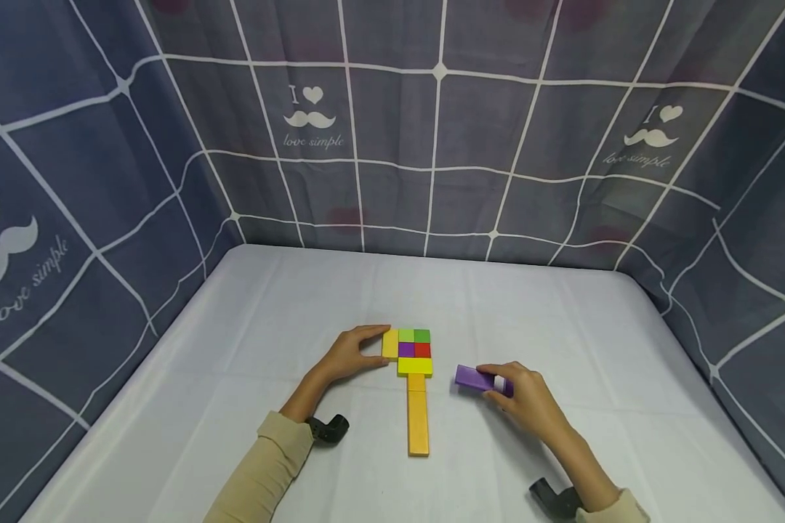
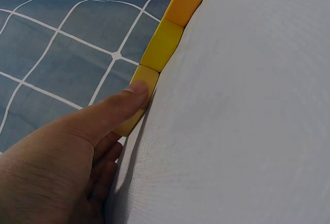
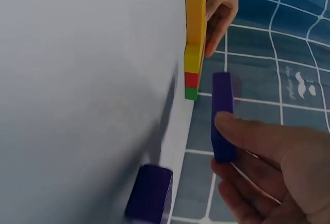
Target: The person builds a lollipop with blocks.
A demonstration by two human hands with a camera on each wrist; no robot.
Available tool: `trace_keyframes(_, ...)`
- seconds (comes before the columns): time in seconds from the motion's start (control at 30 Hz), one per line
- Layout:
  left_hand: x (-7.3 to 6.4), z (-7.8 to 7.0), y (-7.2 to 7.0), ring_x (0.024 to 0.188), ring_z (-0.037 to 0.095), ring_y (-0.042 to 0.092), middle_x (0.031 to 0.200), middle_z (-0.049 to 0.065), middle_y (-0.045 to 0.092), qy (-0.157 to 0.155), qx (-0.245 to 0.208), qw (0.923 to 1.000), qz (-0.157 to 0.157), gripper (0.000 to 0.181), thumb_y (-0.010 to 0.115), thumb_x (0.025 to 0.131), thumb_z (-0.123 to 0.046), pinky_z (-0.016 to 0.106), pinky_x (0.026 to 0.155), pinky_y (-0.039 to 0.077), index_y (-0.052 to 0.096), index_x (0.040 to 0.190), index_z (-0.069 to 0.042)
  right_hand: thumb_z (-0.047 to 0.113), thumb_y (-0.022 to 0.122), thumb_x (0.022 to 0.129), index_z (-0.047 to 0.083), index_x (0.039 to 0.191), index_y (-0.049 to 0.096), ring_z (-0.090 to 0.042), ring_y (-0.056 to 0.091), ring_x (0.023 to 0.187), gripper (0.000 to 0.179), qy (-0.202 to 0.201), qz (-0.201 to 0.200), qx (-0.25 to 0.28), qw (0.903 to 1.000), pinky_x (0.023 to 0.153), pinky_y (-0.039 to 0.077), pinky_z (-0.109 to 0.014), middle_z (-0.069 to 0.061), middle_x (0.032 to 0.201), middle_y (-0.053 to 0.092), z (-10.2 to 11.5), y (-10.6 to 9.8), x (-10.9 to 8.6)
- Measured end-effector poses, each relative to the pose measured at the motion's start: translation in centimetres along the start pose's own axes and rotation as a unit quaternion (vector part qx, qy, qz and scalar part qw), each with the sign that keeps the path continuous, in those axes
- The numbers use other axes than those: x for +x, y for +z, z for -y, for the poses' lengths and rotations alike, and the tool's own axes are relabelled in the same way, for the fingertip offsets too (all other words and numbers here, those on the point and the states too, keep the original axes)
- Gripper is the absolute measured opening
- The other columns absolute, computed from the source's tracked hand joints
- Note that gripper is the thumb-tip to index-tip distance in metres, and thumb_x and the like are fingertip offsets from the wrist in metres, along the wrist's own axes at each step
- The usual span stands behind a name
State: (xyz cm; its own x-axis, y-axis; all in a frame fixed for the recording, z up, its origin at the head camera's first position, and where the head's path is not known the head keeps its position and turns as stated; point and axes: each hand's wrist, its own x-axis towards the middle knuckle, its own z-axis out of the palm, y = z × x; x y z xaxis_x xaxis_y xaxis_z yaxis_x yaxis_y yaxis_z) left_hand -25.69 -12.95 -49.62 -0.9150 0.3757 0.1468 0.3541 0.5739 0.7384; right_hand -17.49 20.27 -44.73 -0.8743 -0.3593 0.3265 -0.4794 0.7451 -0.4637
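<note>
At the left end of a flat block arrangement, my left hand [image 1: 349, 354] pinches a pale yellow block [image 1: 390, 343] between thumb and fingers. Beside that block sit a light green [image 1: 406, 335], a green [image 1: 421, 336], a purple [image 1: 406, 350] and a red cube [image 1: 422, 350]. A bright yellow block [image 1: 415, 367] lies below them, with orange blocks [image 1: 418, 423] in a line toward me. My right hand [image 1: 523, 396] grips a purple block [image 3: 223, 115] above the table, right of the arrangement. A second dark purple block [image 3: 149, 193] rests on the cloth near that hand.
White cloth [image 1: 288, 305] covers the table. Dark blue grid-patterned curtains [image 1: 392, 116] stand behind it and along both sides. A black wrist device [image 1: 330, 430] sits on my left wrist, and another [image 1: 554, 500] on my right.
</note>
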Motion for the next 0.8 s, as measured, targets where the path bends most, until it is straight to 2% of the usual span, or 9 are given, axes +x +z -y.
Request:
trace_keyframes(0.17, -0.1, 0.2, 0.1, 0.125, 0.019, 0.042, 0.133, -0.002, 0.051, 0.007, -0.001, 1.0000, -0.001, 0.064, 0.077, 0.075, -0.032, 0.039, 0.103, 0.035, 0.053, 0.132, -0.017, 0.006, 0.078, 0.071, 0.009, 0.109, 0.068, -0.026, 0.062, 0.093, 0.039, 0.025, 0.004, 0.007, 0.9996, 0.077, 0.051, -0.044, -0.008, 0.101, 0.067, -0.2, 1.0, 2.4)
trace_keyframes(0.3, -0.1, 0.2, 0.1, 0.125, 0.017, 0.042, 0.133, -0.003, 0.051, 0.006, 0.000, 1.0000, 0.000, 0.064, 0.077, 0.075, -0.031, 0.037, 0.104, 0.034, 0.053, 0.132, -0.017, 0.007, 0.078, 0.071, 0.008, 0.108, 0.069, -0.030, 0.061, 0.097, 0.039, 0.052, 0.009, 0.004, 0.9986, 0.082, 0.049, -0.048, -0.010, 0.102, 0.067, -0.6, 1.8, 3.3)
trace_keyframes(0.5, 0.0, 0.1, 0.1, 0.125, 0.017, 0.042, 0.133, -0.002, 0.050, 0.009, 0.008, 0.9999, 0.003, 0.064, 0.077, 0.075, -0.030, 0.037, 0.104, 0.034, 0.052, 0.132, -0.016, 0.008, 0.079, 0.071, 0.005, 0.108, 0.068, -0.036, 0.060, 0.098, 0.038, 0.082, 0.032, 0.002, 0.9961, 0.082, 0.049, -0.049, -0.017, 0.102, 0.066, -1.2, 2.3, 3.4)
trace_keyframes(0.8, -0.1, 0.0, 0.0, 0.125, 0.017, 0.042, 0.132, -0.002, 0.051, 0.000, 0.012, 0.9999, -0.004, 0.064, 0.078, 0.074, -0.029, 0.037, 0.104, 0.034, 0.053, 0.132, -0.018, 0.011, 0.078, 0.072, -0.002, 0.112, 0.065, -0.038, 0.056, 0.105, 0.044, 0.079, 0.063, 0.003, 0.9949, 0.088, 0.045, -0.050, -0.020, 0.108, 0.064, -1.2, 1.9, 2.9)
